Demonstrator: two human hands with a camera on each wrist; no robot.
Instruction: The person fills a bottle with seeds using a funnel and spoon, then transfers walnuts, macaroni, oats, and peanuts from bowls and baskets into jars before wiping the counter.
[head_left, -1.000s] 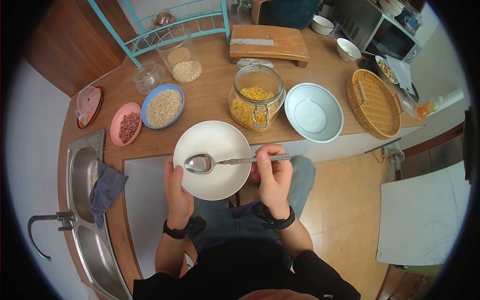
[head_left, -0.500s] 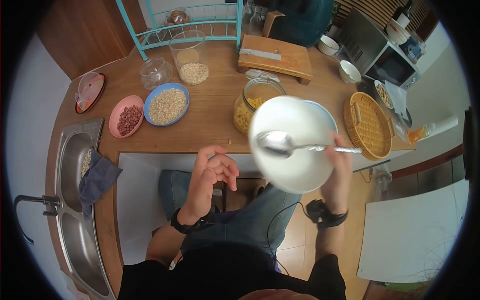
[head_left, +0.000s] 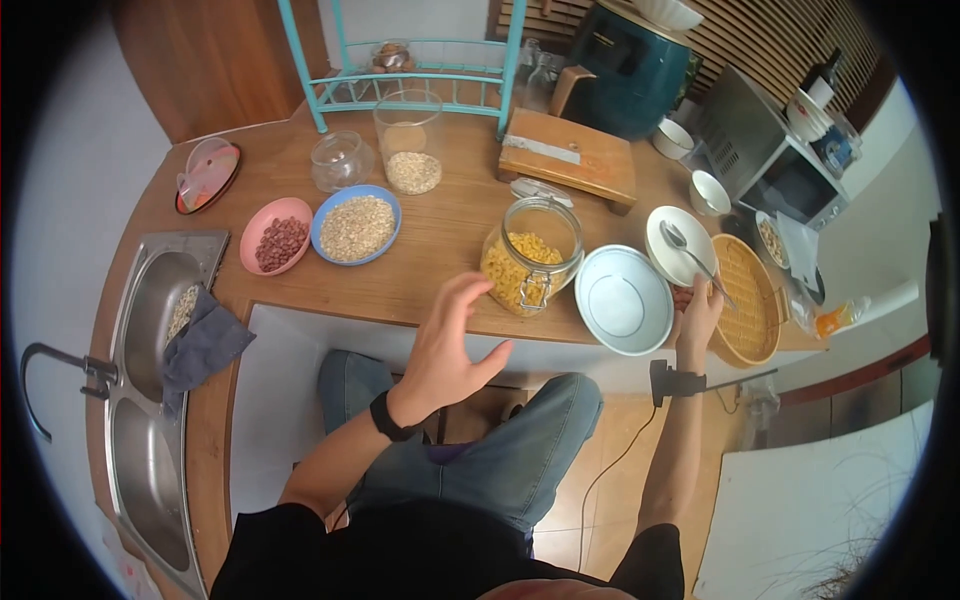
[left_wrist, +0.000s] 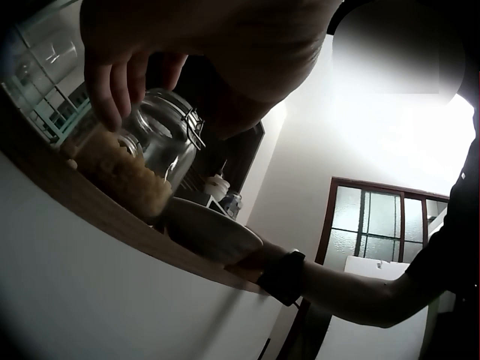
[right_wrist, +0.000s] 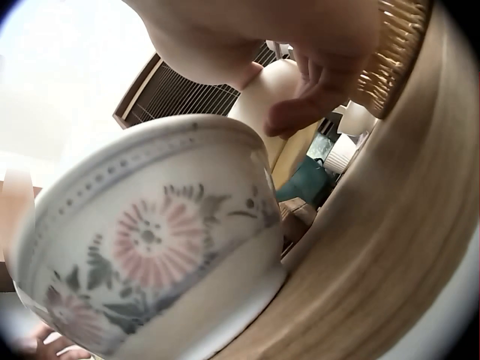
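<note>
My right hand [head_left: 699, 315] holds the near edge of a shallow white bowl [head_left: 664, 262], its fingers partly hidden by it. A metal spoon [head_left: 675, 237] lies in this bowl, its handle crossing the rim beside the hand. My left hand [head_left: 450, 350] has its fingers extended and thumb spread, near the glass clip-top jar [head_left: 548, 225] of yellow pasta-like pieces. In the left wrist view its fingers [left_wrist: 118, 86] hang before the jar [left_wrist: 169, 139], holding nothing. A pale bowl [head_left: 625, 300] stands between jar and right hand; its flowered outside [right_wrist: 157, 240] fills the right wrist view.
The wicker basket [head_left: 745, 300] lies right of the white bowl, close to it. Further left are a blue bowl of oats [head_left: 357, 228] and a pink bowl of reddish beans [head_left: 280, 240]. A wooden board [head_left: 570, 155] stands behind the jar; the sink [head_left: 150, 340] is far left.
My right hand has carried the white bowl and spoon rightward, to between the pale bowl and the basket. My left hand has let go of the bowl and moved toward the jar.
</note>
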